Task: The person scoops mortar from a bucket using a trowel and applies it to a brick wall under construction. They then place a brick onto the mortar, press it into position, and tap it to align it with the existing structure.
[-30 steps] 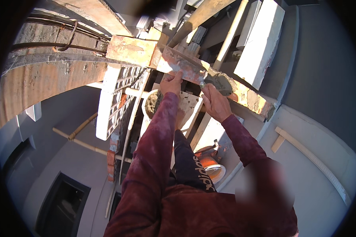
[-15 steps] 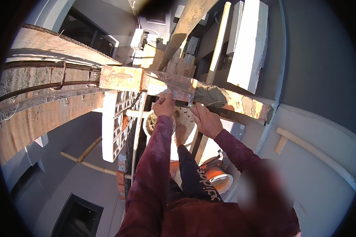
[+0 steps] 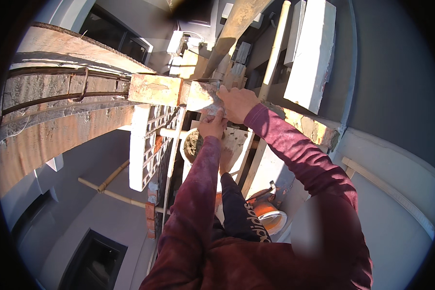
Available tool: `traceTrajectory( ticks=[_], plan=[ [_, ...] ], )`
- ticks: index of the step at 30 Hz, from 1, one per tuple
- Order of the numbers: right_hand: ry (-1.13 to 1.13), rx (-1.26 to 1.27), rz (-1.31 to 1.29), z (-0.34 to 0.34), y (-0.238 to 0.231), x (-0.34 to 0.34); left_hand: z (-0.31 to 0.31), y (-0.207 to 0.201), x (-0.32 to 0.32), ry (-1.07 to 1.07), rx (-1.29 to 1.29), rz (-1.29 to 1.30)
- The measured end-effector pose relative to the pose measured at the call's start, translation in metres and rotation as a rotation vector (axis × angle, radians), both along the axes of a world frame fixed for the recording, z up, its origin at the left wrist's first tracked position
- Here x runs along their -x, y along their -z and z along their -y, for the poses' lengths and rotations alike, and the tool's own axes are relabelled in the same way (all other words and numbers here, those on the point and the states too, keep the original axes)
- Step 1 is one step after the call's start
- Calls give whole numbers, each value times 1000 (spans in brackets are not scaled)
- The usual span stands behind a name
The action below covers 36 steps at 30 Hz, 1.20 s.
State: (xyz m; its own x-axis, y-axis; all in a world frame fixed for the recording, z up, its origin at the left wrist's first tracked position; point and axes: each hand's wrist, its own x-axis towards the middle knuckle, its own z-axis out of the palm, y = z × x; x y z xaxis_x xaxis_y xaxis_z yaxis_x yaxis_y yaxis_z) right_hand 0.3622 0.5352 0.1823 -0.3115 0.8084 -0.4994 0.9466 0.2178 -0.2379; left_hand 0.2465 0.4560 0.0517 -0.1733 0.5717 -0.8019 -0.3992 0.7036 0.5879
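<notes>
A brick [image 3: 200, 96] lies in the row along the narrow wall top, in front of me. My left hand [image 3: 212, 125] presses its bent fingers and thumb against the near side of that brick. Over the brick's right end is my right hand [image 3: 238, 102], closed on a trowel [image 3: 219, 86]; only a small metal part shows at its fingers, and the blade is mostly hidden. Left of this brick sits another orange brick [image 3: 154, 90]. Further right along the row, mortar-smeared brickwork [image 3: 299, 123] shows beyond my right sleeve.
Below the wall stand a bucket of mortar [image 3: 192, 145] and an orange bucket [image 3: 269, 217]. A white lattice block [image 3: 142, 145] stands at the left, near bamboo poles [image 3: 111, 193]. A thick post [image 3: 232, 34] and a pale slab [image 3: 311, 53] rise beyond the wall.
My right hand has moved up and left with the trowel, from the wall's near side to over the brick's right end. My left hand stays at the brick's near side.
</notes>
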Motion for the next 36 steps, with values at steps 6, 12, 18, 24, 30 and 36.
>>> traceTrajectory(
  ticks=[6,12,18,24,30,36],
  plan=[
    [-48,137,214,38,-22,-46,1,16,8,-9,24,-5],
    [302,-120,-291,141,-68,-72,74,35,57,440,-82,-46],
    [321,-403,-438,156,21,-40,228,-12,188,1091,74,-333],
    [203,-322,-348,152,49,-28,433,-56,360,611,409,-433],
    [181,-138,-328,173,9,6,554,-139,378,115,538,-380],
    [187,33,-256,142,68,136,600,-106,359,368,246,-398]
  ],
)
